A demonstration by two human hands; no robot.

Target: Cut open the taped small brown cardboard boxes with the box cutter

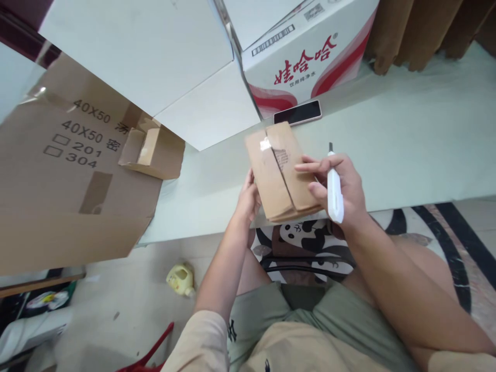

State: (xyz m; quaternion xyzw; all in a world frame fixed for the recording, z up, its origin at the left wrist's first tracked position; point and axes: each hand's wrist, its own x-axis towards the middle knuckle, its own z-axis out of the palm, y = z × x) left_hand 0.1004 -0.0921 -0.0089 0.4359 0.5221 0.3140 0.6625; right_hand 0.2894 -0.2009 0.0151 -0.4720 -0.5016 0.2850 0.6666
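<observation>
A small brown cardboard box [277,181] is tilted over the front part of the table, its two top flaps meeting along a dark slit. Printed text and a shiny whitish patch show on its top. My left hand [248,199] grips the box by its left side, fingers partly hidden behind it. In my right hand [346,188] is a white utility knife [335,194], its short dark blade pointing away from me. The index finger and thumb of that hand reach to the right side of the box; whether both touch it I cannot tell.
A phone [297,112] lies just beyond the box, before a white and red carton [306,67]. White panels [209,108] stand to its left. A small open carton [155,150] rests by a large cardboard box [89,170]. The table [411,139] extends right; a yellow jug [181,279] is on the floor.
</observation>
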